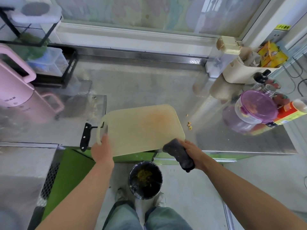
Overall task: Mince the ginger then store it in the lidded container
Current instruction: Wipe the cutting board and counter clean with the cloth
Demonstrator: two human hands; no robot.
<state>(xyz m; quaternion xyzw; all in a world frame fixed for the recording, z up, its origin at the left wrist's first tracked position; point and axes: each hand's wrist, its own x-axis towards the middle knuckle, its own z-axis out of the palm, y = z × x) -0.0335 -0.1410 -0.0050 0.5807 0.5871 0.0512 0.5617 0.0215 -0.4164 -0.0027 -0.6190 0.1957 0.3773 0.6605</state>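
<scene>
A: Which step was in hand at that moment?

B: Clean-up, I judged. The mincing looked done: the cutting board (pixel 141 128) was bare but for an orange stain. The lidded container (pixel 256 107) stood closed, with yellowish flecks showing through its purple lid. Whether that was all the ginger, I could not tell.

A: And the hands?

B: The left hand (pixel 101 150) gripped the board by its handle loop, fingers curled round it, and the board's near edge jutted past the front of the desk (pixel 149 90). The right hand (pixel 191 150) was closed round a dark cloth (pixel 179 153), whose end touched the board's near corner, just beside that hand.

A: Where did the task's things lie from there?

B: The container sat well beyond the right hand and out to its right, near some bottles. A few ginger bits (pixel 189 126) lay on the desk just past the right hand, beside the board's right edge. The cleaver (pixel 85 136) lay just outside the left hand, its black handle near the desk's edge.

A: What did the next move call for?

B: Probably a wipe across the board with the cloth while the left hand held it steady. A bin (pixel 145 180) stood on the floor below and between the two hands, so crumbs could go there. The stray bits on the desk would need gathering too.
</scene>
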